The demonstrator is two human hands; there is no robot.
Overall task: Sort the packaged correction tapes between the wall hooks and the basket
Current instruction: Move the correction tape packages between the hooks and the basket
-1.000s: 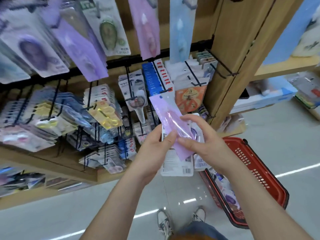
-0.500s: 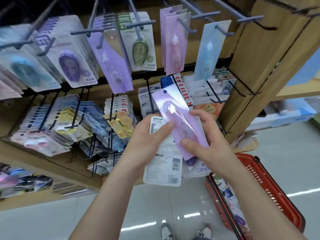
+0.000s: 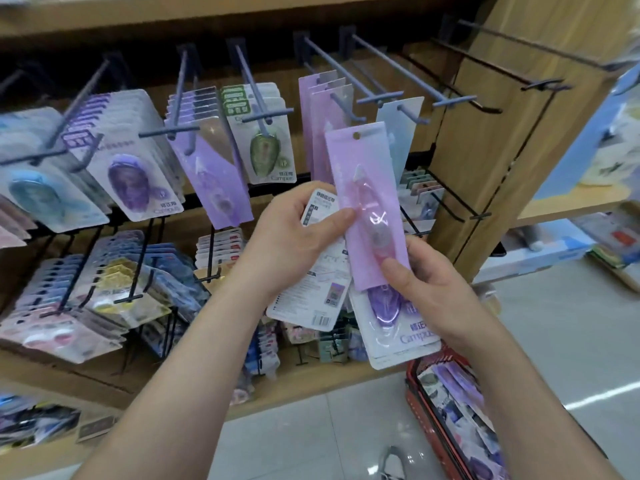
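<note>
Overlapping pink pack (image 3: 367,188) hides purple pack (image 3: 398,327); basket (image 3: 420,415) cropped.

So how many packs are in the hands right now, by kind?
Long pink-lilac pack: 1
White pack, printed back showing: 1
White Campus pack, purple tape: 1
Total: 3, fanned between the left hand and right hand; any further pack would be hidden.

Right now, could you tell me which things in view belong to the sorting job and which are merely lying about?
Part of the job:
- pink slim pack, held by left hand and right hand
- purple Campus pack and white-backed pack behind it
- upper wall hooks
- red basket

Just lying about:
- yellow packs on the lower hooks
- boxes on the right shelf
</note>
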